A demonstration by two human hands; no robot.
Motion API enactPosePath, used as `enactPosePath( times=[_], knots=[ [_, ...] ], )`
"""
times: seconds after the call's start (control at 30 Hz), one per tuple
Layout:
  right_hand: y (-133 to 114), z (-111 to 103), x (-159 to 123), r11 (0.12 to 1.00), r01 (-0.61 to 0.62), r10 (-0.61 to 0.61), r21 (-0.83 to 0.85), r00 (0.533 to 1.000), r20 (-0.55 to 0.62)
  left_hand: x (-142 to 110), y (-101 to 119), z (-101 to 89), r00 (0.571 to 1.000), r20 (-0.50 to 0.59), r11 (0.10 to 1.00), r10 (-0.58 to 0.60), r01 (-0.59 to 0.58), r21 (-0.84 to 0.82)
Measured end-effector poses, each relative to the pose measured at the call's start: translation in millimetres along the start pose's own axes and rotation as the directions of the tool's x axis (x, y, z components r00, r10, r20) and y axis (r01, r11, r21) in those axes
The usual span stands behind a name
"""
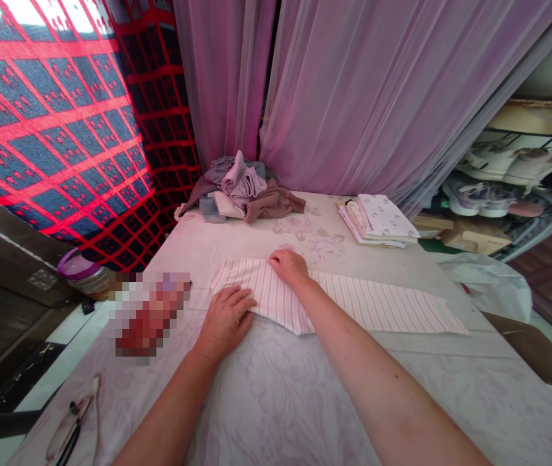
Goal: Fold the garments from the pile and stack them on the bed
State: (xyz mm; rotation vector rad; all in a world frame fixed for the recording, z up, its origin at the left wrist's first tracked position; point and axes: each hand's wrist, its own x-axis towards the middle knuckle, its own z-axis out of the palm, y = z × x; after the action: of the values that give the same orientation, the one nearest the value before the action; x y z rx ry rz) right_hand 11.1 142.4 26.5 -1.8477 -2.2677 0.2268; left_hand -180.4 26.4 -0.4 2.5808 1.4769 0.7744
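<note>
White cloth with thin pink stripes [367,303], lying flat on a pale floral bedspread [276,408].
Left hand [224,321] open, palm down, fingers spread, resting on the cloth's near edge, with no grasp on anything. Right hand [289,268] loosely curled over the cloth's far edge, the pinch or mere touch impossible to tell. Cloth in a long horizontal strip, apparently doubled over beneath both hands, narrowing toward its right end. Both forearms reaching forward from the bottom of the view, elbows out of sight. Farther up the bedspread, a folded stack of white printed fabric [377,220] and a heap of mauve and brown clothes [241,191], just before sheer lilac curtains [353,97]. Dark-framed eyeglasses [69,427] near the bedspread's lower left corner.
</note>
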Motion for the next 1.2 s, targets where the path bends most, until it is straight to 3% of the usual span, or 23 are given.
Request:
enactPosePath(
  times=[0.23,0.47,0.77,1.03,1.2],
  knots=[
    [0,1,-1,0.998,-0.064,0.064,-0.004,0.998,0.01,1,2,-1.2,0.999,0.01,0.999,-0.033,0.033,-0.023],
    [1,-9,4,1.0,-0.013,0.015,-0.019,0.993,0.121,1,2,-0.7,0.999,-0.011,0.998,-0.031,0.03,-0.046],
    [-4,4,-3,0.997,-0.056,0.058,-0.051,0.997,0.042,1,5,-3.0,0.999,0.004,0.999,-0.044,0.044,-0.022],
    [-33,1,15,0.999,0.043,-0.045,0.017,0.986,0.159,2,6,-4.6,0.998,0.026,0.998,-0.061,0.061,0.006],
    [-48,11,23,0.997,0.046,-0.048,0.059,0.998,0.049,1,8,-4.9,0.994,0.051,0.995,-0.098,0.098,0.01]
  ],
)
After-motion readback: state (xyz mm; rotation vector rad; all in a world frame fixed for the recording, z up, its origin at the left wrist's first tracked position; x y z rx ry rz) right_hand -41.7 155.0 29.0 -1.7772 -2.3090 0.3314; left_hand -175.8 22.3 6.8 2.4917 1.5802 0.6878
